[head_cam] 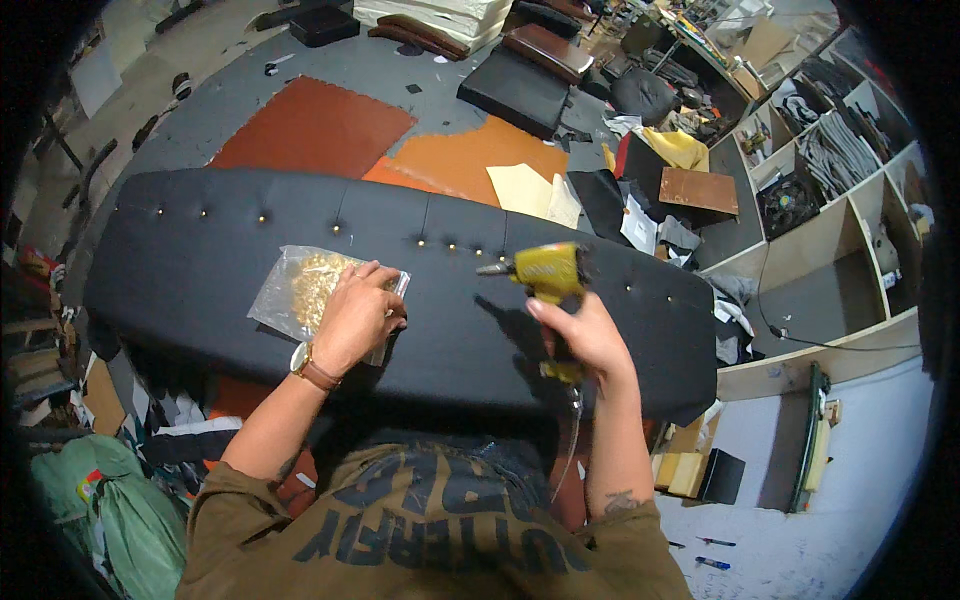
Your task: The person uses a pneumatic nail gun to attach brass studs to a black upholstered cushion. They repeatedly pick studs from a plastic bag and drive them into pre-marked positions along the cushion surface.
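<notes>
My right hand (585, 334) grips a yellow pistol-shaped air tool (551, 271) by its handle. Its metal nose points left above the black upholstered panel (450, 330), and a hose (574, 435) hangs from the grip's base. Across the panel runs a line of gold-coloured upholstery buttons (421, 243), with pleats at some of them. Farther left, a clear plastic bag (274, 296) of small gold-coloured pieces (313, 289) lies on the panel. My left hand (364, 315) rests over the bag's right end, fingers bent; whether they pinch a piece is hidden.
Behind the panel, brown (315, 127) and orange leather sheets (480, 157) lie on the grey worktable (247, 67). A black cushion (517, 90) sits farther back. Open wooden shelving (817, 232) stands at right, with a cable across it. A green sack (120, 502) is at lower left.
</notes>
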`<state>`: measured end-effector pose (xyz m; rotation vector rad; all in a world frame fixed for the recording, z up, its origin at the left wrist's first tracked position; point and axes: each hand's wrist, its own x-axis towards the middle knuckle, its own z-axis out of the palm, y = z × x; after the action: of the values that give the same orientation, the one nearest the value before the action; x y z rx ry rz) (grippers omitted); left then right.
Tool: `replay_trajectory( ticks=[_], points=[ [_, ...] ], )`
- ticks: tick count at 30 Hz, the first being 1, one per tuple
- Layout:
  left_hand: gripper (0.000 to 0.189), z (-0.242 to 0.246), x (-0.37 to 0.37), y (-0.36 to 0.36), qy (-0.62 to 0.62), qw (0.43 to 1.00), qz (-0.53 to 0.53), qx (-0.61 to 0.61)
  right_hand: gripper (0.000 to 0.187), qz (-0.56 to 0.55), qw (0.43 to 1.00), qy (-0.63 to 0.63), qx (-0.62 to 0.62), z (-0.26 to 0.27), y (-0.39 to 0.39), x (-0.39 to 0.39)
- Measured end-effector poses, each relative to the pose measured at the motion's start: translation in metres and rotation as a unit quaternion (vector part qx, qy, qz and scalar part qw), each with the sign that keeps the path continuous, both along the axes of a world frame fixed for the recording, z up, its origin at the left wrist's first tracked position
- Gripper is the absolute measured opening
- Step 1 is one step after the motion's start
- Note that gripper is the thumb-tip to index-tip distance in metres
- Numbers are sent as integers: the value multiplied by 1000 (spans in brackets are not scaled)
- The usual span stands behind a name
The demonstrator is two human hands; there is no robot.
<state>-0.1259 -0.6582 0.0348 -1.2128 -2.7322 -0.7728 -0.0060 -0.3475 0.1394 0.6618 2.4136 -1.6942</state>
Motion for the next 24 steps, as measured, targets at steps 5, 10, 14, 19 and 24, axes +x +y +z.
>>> replay_trajectory(
  ticks=[5,10,14,19,24],
  points=[
    [14,7,7,2,-44,996,10,78,51,-81,984,40,-152,15,3,84],
    [10,12,10,7,-52,996,0,72,59,-124,970,50,-203,16,10,128],
    [6,22,23,14,-106,984,54,131,64,-163,959,70,-222,10,13,143],
    [11,43,74,85,-521,745,-12,417,54,-145,931,109,-315,1,28,156],
    [22,52,106,156,-666,600,-12,442,47,-139,916,133,-351,-6,49,161]
  ],
)
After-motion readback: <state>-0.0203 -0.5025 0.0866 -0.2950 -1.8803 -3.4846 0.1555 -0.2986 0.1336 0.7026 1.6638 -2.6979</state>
